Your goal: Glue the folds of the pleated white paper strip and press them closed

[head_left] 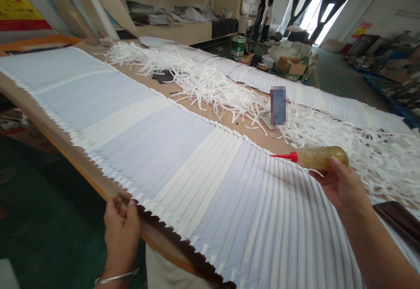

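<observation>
A long brown table (259, 136) carries overlapping white and bluish sheets (193, 162) along its near side, loose white strips (223, 90) heaped beyond. The person's left hand (121, 228) curls at the near edge; whether it grips anything cannot be told. The right hand (341, 188) is wrapped around a yellowish bottle (318, 158) by the sheets' far edge. Its slim red nozzle (284, 156) probably wants steady aim and light pressure, leaving the overlaps undisturbed.
</observation>
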Tool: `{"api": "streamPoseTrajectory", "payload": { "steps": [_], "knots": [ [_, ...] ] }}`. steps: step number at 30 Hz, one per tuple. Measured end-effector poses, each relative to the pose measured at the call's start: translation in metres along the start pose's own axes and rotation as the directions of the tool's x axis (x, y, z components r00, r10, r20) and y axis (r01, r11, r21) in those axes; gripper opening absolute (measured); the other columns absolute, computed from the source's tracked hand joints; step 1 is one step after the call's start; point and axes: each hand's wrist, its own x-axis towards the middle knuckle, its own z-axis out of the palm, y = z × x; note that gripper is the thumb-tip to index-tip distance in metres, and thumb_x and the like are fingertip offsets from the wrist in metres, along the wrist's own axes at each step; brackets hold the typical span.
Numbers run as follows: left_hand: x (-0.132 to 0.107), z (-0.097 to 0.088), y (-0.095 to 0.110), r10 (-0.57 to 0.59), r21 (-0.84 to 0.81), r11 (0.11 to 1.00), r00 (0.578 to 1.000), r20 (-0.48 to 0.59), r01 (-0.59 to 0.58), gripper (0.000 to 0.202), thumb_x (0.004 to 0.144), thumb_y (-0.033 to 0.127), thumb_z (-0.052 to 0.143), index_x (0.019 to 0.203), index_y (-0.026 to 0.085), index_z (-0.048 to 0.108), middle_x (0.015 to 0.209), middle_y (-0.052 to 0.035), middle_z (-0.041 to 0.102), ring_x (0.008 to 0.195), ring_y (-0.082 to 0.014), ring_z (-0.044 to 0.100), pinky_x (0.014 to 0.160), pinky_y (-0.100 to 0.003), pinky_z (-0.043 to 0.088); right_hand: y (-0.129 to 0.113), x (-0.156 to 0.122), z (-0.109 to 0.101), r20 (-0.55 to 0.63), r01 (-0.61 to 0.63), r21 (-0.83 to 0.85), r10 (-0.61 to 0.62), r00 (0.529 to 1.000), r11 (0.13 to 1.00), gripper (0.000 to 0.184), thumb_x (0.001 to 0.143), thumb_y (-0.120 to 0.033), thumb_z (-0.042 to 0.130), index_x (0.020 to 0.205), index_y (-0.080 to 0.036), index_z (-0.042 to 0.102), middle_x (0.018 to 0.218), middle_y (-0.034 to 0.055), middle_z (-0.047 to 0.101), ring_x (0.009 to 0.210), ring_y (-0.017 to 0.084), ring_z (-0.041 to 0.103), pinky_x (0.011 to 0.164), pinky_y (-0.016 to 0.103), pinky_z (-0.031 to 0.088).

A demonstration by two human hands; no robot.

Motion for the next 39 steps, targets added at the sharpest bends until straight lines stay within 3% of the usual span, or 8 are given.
{"api": "streamPoseTrajectory", "payload": {
  "steps": [5,10,13,15,20,26,30,39],
  "knots": [
    [-0.005,0.007,0.009,-0.098,0.006,0.995,0.993,0.067,0.098,0.057,0.105,0.046,0.038,0.149,0.013,0.054,0.153,-0.0184,0.057,0.144,-0.0393,0.051,0.123,-0.06,0.037,0.005,0.012,0.003,0.075,-0.033,0.037,0.03,0.997,0.999,0.031,0.078,-0.039,0.089,0.103,-0.028,0.075,0.113,0.0016,0.077,0.101,0.019,0.074,0.074,0.028,0.067],
    [-0.021,0.008,-0.02,-0.123,0.071,0.991,0.988,0.09,0.117,0.07,0.104,0.05,0.035,0.159,0.007,0.046,0.165,-0.0191,0.045,0.153,-0.037,0.042,0.13,-0.056,0.026,0.01,0.027,0.009,0.077,0.071,-0.043,-0.068,0.995,0.997,0.035,0.073,-0.032,0.094,0.1,-0.027,0.073,0.103,-0.0002,0.075,0.089,0.017,0.073,0.069,0.028,0.066],
    [-0.054,0.013,-0.044,-0.128,0.088,0.989,0.982,0.138,0.117,0.075,0.101,0.051,0.037,0.158,0.002,0.045,0.164,-0.0222,0.044,0.155,-0.037,0.04,0.132,-0.053,0.024,0.012,0.038,0.014,0.022,0.147,-0.084,-0.146,0.989,0.986,0.044,0.067,-0.03,0.097,0.103,-0.027,0.073,0.101,0.0,0.074,0.086,0.018,0.073,0.064,0.027,0.065],
    [-0.084,0.015,-0.052,-0.187,0.072,0.982,0.968,0.166,0.177,0.073,0.103,0.061,0.035,0.154,0.01,0.05,0.158,-0.0198,0.053,0.149,-0.0378,0.047,0.128,-0.055,0.031,0.013,0.044,0.018,-0.007,0.171,-0.115,-0.173,0.985,0.978,0.049,0.064,-0.03,0.099,0.105,-0.026,0.073,0.101,0.0007,0.073,0.086,0.019,0.072,0.061,0.027,0.065],
    [-0.128,0.016,-0.052,-0.204,0.087,0.978,0.943,0.262,0.187,0.069,0.106,0.063,0.029,0.148,0.013,0.052,0.142,-0.0211,0.061,0.134,-0.0412,0.059,0.118,-0.061,0.043,0.017,0.054,0.025,0.012,0.177,-0.168,-0.178,0.984,0.97,0.052,0.062,-0.03,0.099,0.107,-0.026,0.072,0.1,0.0015,0.073,0.085,0.02,0.072,0.058,0.027,0.065],
    [-0.118,0.029,-0.074,-0.051,0.068,0.997,0.967,0.249,0.035,0.067,0.105,0.055,0.028,0.14,0.004,0.051,0.136,-0.028,0.058,0.129,-0.0418,0.059,0.114,-0.06,0.046,0.024,0.071,0.018,0.052,0.121,-0.169,-0.114,0.992,0.978,0.044,0.064,-0.033,0.098,0.099,-0.024,0.072,0.099,0.0028,0.074,0.085,0.021,0.073,0.058,0.028,0.063],
    [-0.117,0.035,-0.09,-0.002,0.053,0.999,0.979,0.204,-0.009,0.057,0.103,0.054,0.031,0.133,0.009,0.053,0.127,-0.0233,0.061,0.122,-0.0395,0.062,0.11,-0.059,0.048,0.027,0.078,0.013,0.1,0.061,-0.132,-0.048,0.994,0.989,0.038,0.068,-0.033,0.096,0.097,-0.025,0.073,0.1,0.0029,0.076,0.091,0.023,0.074,0.065,0.031,0.064],
    [-0.119,0.033,-0.081,-0.017,0.056,0.998,0.981,0.192,0.006,0.044,0.101,0.051,0.036,0.118,0.015,0.055,0.112,-0.0175,0.061,0.108,-0.0372,0.064,0.101,-0.059,0.052,0.023,0.069,0.022,0.105,0.011,-0.075,-0.003,0.994,0.997,0.038,0.069,-0.042,0.095,0.098,-0.028,0.074,0.105,0.0025,0.077,0.102,0.025,0.073,0.073,0.034,0.066]
  ]
}}
